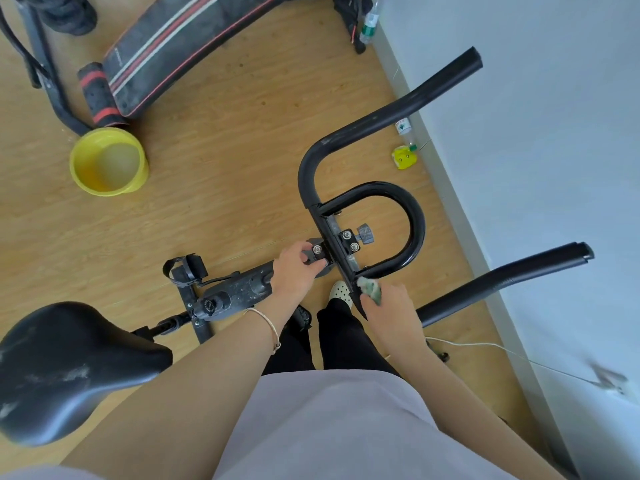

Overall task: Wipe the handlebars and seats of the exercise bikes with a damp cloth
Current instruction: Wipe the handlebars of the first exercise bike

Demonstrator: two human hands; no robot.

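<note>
The right hand (388,306) pinched the cloth (371,289) against the handlebar (346,252) crossbar's near end; the left hand (297,268) gripped the clamp (317,252) just beside it.

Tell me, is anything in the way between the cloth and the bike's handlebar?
Nothing visible is. The right hand grips the cloth, which already appears to touch the near end of the handlebar. The left hand holds the stem clamp beside it, clear of the cloth.

Light wood-grain laminate floor (214,98), plain white wall (554,98) at right, grey baseboard (471,244) along it, round yellow plastic bucket (114,190) holding water, black padded sit-up bench with red and white stripes (180,46), clear plastic bottle (370,22) beside the wall
</note>
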